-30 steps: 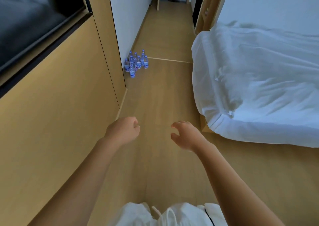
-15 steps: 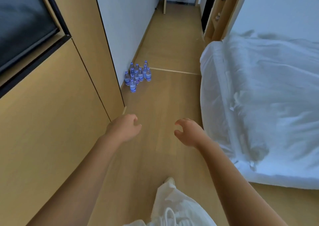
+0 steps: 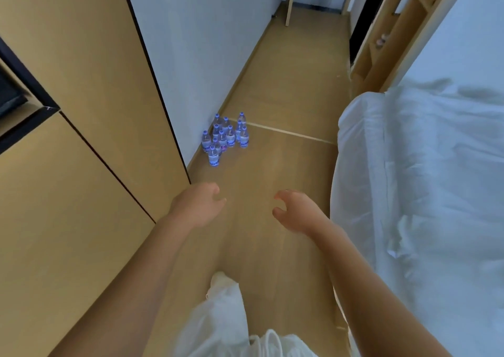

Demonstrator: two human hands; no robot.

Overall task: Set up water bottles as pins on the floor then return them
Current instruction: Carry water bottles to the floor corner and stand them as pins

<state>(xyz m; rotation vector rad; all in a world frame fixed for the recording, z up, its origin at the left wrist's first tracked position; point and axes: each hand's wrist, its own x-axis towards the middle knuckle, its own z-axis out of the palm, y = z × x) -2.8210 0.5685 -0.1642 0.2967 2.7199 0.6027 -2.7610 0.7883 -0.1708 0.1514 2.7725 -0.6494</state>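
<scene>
Ten or so bottles on a wide wooden floor [image 3: 275,182], flanked by a white-sheeted bed [image 3: 425,193] along the right edge and tan cabinet panels [image 3: 81,165] along the left. White wall [image 3: 207,45] beyond the cabinet, running toward the far corridor. Loose white trousers [image 3: 226,315] at the bottom edge, one leg forward. Both bare forearms stretched ahead over the middle of the floor. Left hand [image 3: 199,206] empty, fingers loosely curled inward, touching nothing. Right hand [image 3: 296,212] empty too, fingers hooked and slightly apart, thumb held off from them, as if readying a grasp. Water bottles [image 3: 225,138] standing upright in a tight triangular cluster at the floor's left edge, just beside the wall and the cabinet corner, well ahead of both hands; exact count hard to tell. Setup judged done, collection apparently next. Main risk: bottles packed so closely that reaching for one could nudge its neighbours and topple several. Rolling under the bed also possible. Tight spot against the wall limits approach from the left.
</scene>
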